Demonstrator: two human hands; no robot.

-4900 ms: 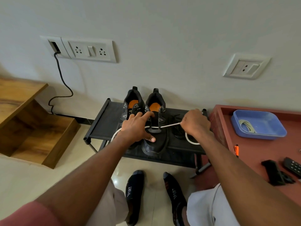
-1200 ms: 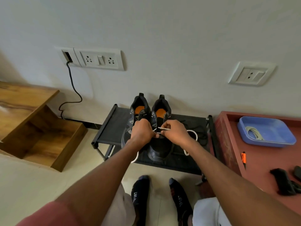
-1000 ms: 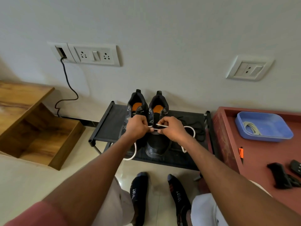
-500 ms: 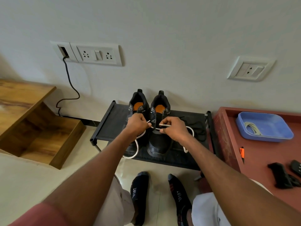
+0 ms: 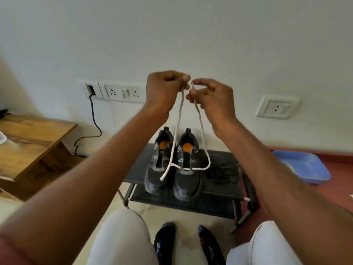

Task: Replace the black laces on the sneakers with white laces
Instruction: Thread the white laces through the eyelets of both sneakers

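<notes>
White lace [image 5: 202, 131] ends raised | left hand [image 5: 164, 90] pinches one, right hand [image 5: 212, 96] pinches other | lace crosses right sneaker [image 5: 188, 169] on black rack [image 5: 219, 190]

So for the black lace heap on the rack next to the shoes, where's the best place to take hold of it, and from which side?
Probably from straight above, pinching the top strands in the middle of the black laces. They lie as a loose tangle flat on the rack, right of the right sneaker, with no free end visible. The rack's right edge is close, so a sideways scoop seems awkward.
</notes>
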